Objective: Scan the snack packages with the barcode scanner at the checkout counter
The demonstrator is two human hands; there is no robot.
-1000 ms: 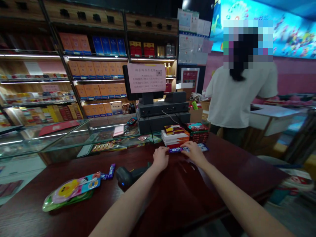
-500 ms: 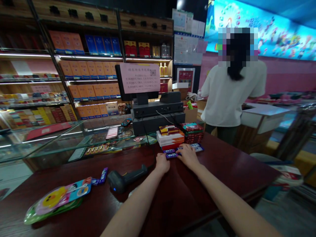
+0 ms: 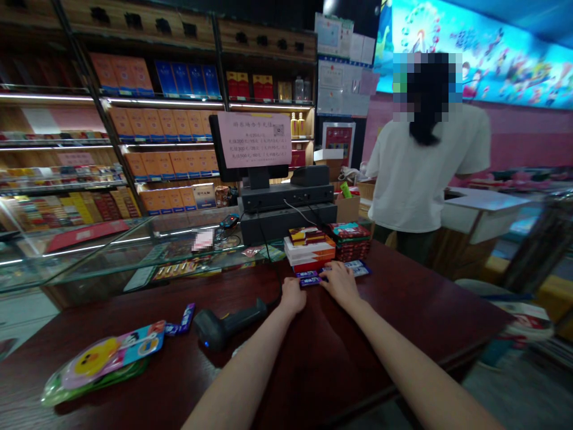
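Observation:
Two small purple packets (image 3: pixel 310 281) lie one behind the other on the dark red table (image 3: pixel 403 322), in front of stacked boxes (image 3: pixel 308 251). My left hand (image 3: pixel 294 295) is closed at the left end of these packets, its fingertips against them. At their right end is my right hand (image 3: pixel 341 285), fingers bent, touching the front packet's end and partly covering other purple packets (image 3: pixel 359 269). A black barcode scanner (image 3: pixel 228 325) lies left of my left forearm. Further left are more purple packets (image 3: pixel 185 319) and a toy package with a yellow duck face (image 3: pixel 96 356).
Behind the boxes stands a black register with a screen bearing a pink sheet (image 3: pixel 255 140). A glass display counter (image 3: pixel 120 251) runs left. Dark red packs (image 3: pixel 351 242) are stacked at the right. A person in a white shirt (image 3: pixel 425 173) stands beyond, back turned.
My hands stay almost in place around the packets. The person at the back has shifted slightly to the right.

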